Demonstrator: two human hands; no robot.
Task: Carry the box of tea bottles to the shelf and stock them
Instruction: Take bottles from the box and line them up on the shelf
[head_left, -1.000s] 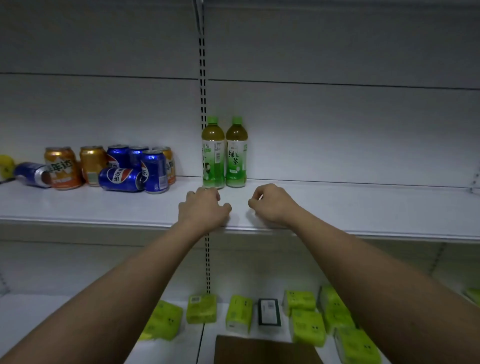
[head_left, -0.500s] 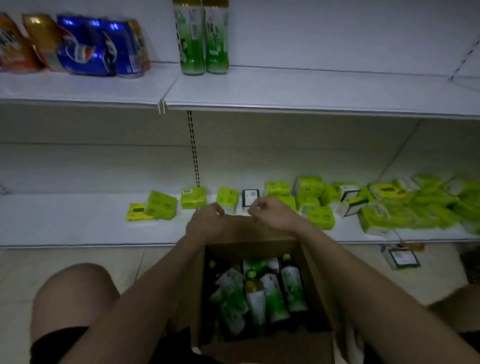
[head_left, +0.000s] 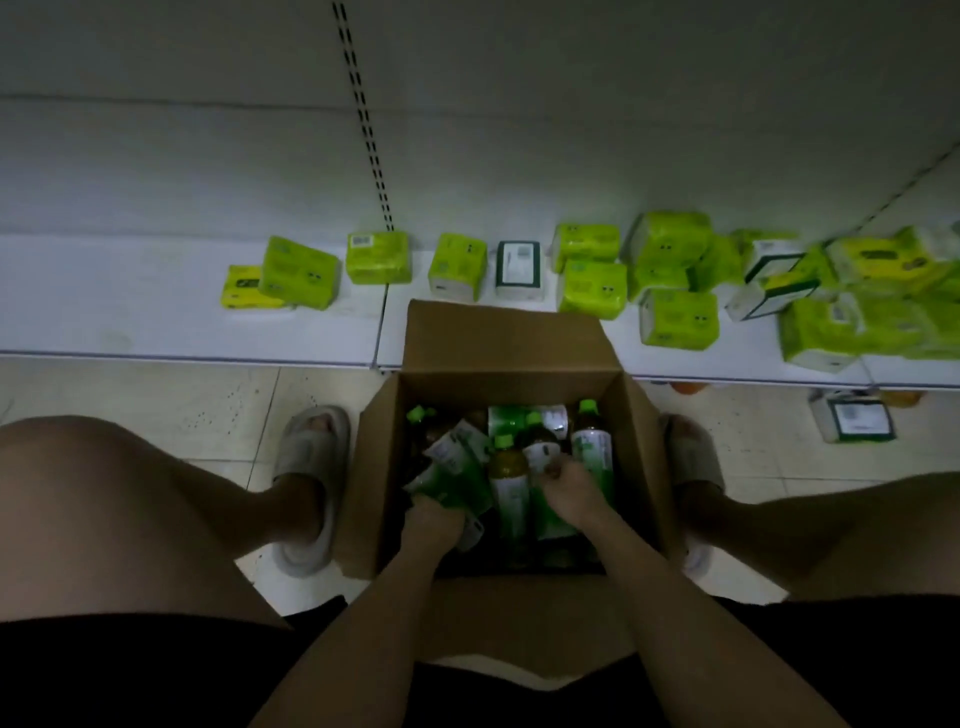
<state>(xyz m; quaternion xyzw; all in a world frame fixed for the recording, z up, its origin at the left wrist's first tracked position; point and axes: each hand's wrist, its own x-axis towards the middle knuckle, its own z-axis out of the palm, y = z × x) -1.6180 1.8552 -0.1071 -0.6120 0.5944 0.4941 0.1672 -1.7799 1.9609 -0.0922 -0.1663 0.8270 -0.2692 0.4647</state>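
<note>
An open cardboard box (head_left: 506, 340) stands on the floor between my feet, its flaps spread. Inside lie several green-capped tea bottles (head_left: 592, 447) with green and white labels, some leaning, some flat. My left hand (head_left: 434, 522) is down in the box, its fingers closed around the lower end of a tilted bottle (head_left: 460, 462) at the left. My right hand (head_left: 569, 491) is closed on a bottle at the right side of the pile. The upper shelf with the two stocked bottles is out of view.
The low white shelf (head_left: 156, 322) runs behind the box, with several lime-green tissue packs (head_left: 298, 273) scattered along it, denser at the right. A small boxed item (head_left: 854, 421) lies on the tiled floor at right. My sandalled feet (head_left: 306, 483) flank the box.
My view has dropped from the upper shelf down to the box. Both hands went from the shelf edge, over the box rim, down into the box and closed on bottles.
</note>
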